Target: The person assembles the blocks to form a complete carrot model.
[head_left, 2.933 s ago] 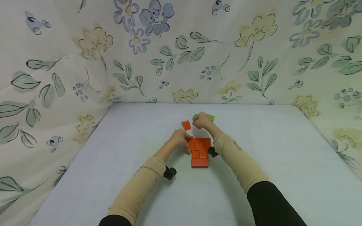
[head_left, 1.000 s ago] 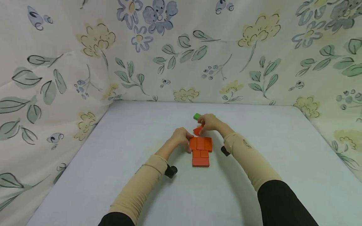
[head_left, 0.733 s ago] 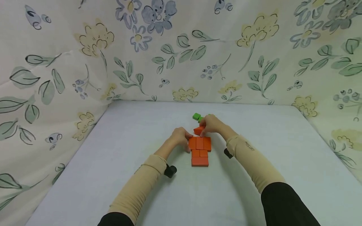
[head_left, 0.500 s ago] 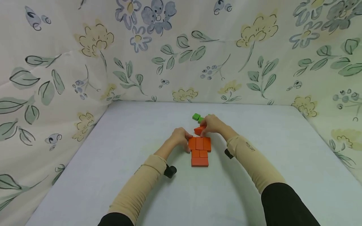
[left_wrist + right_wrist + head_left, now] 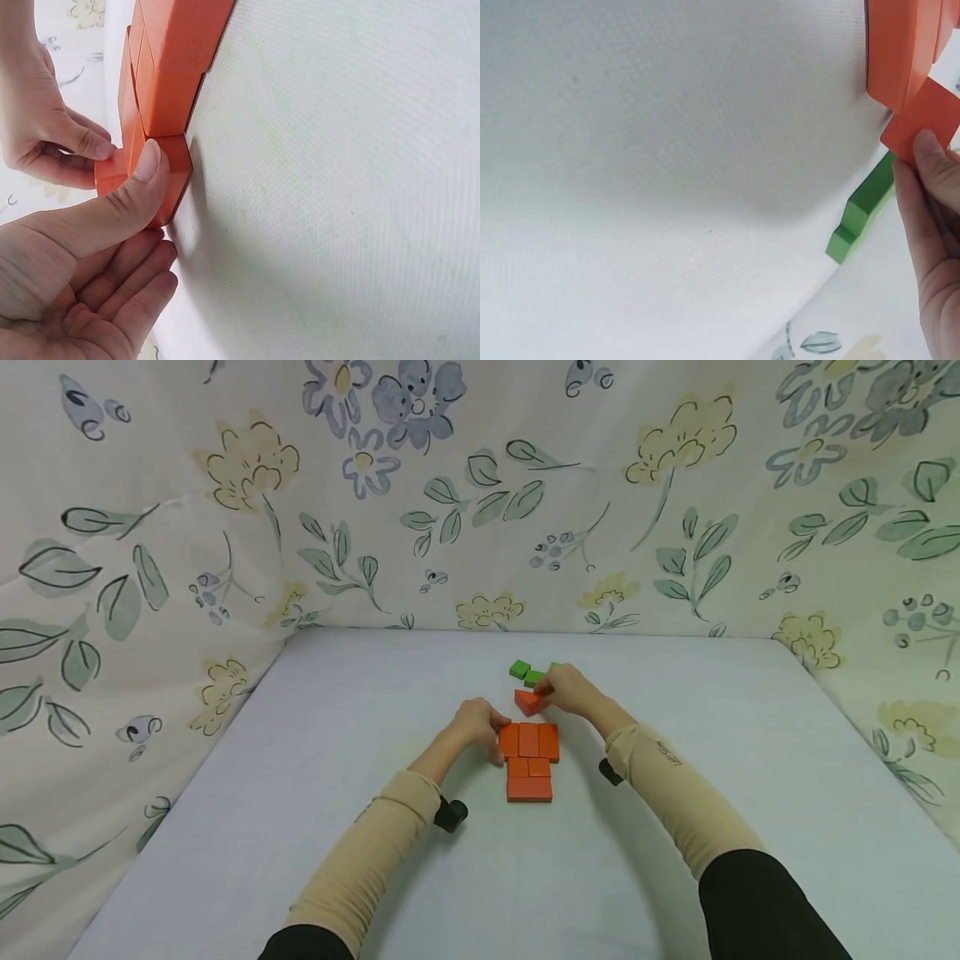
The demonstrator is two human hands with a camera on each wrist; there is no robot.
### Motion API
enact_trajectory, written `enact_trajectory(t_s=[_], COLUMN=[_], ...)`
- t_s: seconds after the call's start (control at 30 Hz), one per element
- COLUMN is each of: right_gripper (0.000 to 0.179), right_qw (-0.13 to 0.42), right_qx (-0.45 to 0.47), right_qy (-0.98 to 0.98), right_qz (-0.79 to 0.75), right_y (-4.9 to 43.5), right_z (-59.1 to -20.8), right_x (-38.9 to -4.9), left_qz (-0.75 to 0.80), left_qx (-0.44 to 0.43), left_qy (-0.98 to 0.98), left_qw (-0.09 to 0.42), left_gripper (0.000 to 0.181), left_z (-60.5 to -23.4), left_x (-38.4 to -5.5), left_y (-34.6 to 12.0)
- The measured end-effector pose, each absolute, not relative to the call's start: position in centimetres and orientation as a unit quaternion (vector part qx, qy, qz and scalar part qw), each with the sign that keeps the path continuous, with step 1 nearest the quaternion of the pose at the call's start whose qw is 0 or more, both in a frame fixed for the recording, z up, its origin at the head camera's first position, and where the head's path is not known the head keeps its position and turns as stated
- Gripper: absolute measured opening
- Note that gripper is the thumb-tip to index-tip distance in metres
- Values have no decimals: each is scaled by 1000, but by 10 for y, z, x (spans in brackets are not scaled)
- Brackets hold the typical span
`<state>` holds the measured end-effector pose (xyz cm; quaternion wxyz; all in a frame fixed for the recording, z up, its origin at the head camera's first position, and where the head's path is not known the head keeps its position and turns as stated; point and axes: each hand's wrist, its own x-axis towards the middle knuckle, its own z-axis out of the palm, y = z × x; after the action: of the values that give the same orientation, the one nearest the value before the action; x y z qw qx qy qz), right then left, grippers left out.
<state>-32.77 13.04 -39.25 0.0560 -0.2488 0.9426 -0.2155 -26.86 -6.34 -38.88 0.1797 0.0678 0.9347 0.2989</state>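
Observation:
Several flat orange blocks (image 5: 529,789) lie joined in a figure on the white table, with a wider row at the far end. My left hand (image 5: 475,731) holds the left block (image 5: 509,741) of that row by its corner. The thumb (image 5: 127,202) presses its near side and the fingers reach its far edge. Just beyond the row, my right hand (image 5: 573,689) pinches a small orange block (image 5: 527,702) between thumb and fingers. That block is turned askew to the row, and its right end is hidden by the fingertips.
Small green blocks (image 5: 520,669) lie behind the right hand, partly covered by it in the head view; they also show as a green strip (image 5: 866,199) in the right wrist view. A flowered cloth (image 5: 480,527) hangs behind the white table (image 5: 300,735).
The right hand has left the green blocks and gripped the loose orange block, shifting it rightward and nearer, behind the row. Its fingers then slid slightly right. The left hand stays at the row.

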Motion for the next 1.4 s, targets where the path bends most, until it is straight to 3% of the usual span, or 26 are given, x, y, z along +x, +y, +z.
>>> enact_trajectory(t_s=[0.67,1.03,1.4], right_gripper=[17,20,19], right_qw=[38,125,149], right_qx=[-264,-300,-361], right_qy=[926,880,854], right_qz=[-266,-348,-345], right_y=[155,163,160], right_z=[-373,-368,-375], right_x=[-302,-267,-231], left_qz=[287,287,285], left_qx=[81,79,80], left_qy=[938,938,938], left_qw=[177,176,181], left_gripper=[64,65,63], left_z=[-394,-392,-390], left_x=[-272,-271,-271], left_y=[-65,-64,-63])
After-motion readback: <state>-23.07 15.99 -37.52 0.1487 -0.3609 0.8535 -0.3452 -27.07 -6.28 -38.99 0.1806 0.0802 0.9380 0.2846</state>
